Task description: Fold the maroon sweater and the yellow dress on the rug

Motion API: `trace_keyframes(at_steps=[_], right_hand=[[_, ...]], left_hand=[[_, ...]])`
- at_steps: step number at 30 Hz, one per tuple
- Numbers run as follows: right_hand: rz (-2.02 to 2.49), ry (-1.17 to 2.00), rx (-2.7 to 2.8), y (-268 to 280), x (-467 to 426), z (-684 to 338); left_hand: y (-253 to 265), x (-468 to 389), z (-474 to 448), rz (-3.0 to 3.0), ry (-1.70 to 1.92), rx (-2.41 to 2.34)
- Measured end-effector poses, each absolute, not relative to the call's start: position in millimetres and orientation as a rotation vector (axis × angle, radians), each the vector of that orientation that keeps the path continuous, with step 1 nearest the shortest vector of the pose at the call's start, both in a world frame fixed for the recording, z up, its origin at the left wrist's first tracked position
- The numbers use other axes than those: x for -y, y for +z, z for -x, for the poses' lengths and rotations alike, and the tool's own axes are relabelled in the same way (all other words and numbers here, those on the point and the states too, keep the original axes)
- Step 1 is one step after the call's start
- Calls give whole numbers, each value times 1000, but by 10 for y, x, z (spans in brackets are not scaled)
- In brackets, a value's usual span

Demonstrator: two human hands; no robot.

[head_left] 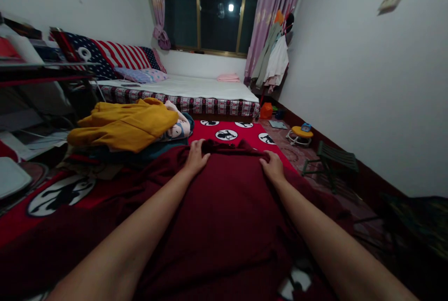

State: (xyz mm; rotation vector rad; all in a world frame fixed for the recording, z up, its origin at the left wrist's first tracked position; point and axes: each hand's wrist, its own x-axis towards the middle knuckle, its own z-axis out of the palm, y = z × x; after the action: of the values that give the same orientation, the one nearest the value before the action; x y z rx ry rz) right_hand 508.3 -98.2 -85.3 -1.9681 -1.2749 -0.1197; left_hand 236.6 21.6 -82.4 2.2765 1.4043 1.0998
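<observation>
As the head view looks down over the floor, one dark red garment [238,193] lies from the centre toward 6 o'clock, spread over one red cloth [206,132] on which at least six white ovals are visible. Two hands are on this garment. The left hand [196,157], at 8 o'clock from the centre, is half closed, and its fingers grip the far edge of the fabric. The right hand [273,168], at 4 o'clock, is likewise half closed and grips the same edge; between both hands the edge makes small folds. At 9 o'clock there is one pile of clothes, with one mustard garment [129,123] on top, near the left hand. Two stools stand apart from the hands: one yellow stool [301,131] at 3 o'clock, one green folding stool [338,155] between 3 and 4 o'clock. One bed [196,86] is at 11 o'clock.
</observation>
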Motion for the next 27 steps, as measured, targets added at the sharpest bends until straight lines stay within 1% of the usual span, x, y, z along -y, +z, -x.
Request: trace_keyframes(at_steps=[4, 6, 9, 11, 17, 22, 27], right_hand=[[2260, -100, 1498, -896, 1008, -4802], [2240, -153, 1624, -853, 1001, -4626], [2097, -121, 1965, -831, 960, -4518], [2148, -36, 2032, -865, 930, -4585], [2418, -28, 1807, -927, 908, -4846], [2565, 108, 1710, -868, 1045, -4732], [2574, 281, 1788, -791, 1383, -4619]], left_hand=[[-823, -130, -2476, -2450, 548, -1402], [-784, 12, -2571, -2496, 409, -1464], [-798, 239, -2684, -2654, 387, -1332], [-859, 324, -2698, -2705, 361, -1261], [-929, 347, -2609, -2681, 281, -1347], [-883, 562, -2483, -2696, 229, -1384], [-889, 867, -2245, -2716, 156, -1365]])
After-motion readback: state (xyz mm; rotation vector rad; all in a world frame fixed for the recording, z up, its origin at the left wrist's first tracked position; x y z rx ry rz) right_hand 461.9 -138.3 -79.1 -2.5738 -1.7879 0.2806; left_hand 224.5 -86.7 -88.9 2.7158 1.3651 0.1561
